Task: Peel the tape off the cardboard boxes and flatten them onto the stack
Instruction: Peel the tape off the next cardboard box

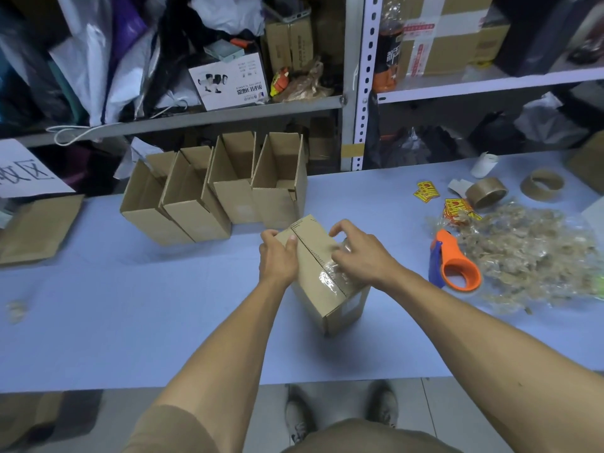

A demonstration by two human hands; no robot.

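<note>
The person wears a khaki short-sleeved shirt (170,429), bare forearms, and grey lace-up shoes (299,416).

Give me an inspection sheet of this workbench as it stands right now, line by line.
Surface: blue table, mostly bare near the front.
Job's things: taped box at centre, clear tape partly lifted; four open boxes behind; flat cardboard far left.
Clutter: orange tape dispenser, wad of peeled tape, tape roll, empty core, yellow stickers.
Grippers: left hand holds the box; right hand pinches the tape.
Cables: white cord hanging from the shelf.
Surroundings: metal shelving crammed with bags and cartons.
</note>
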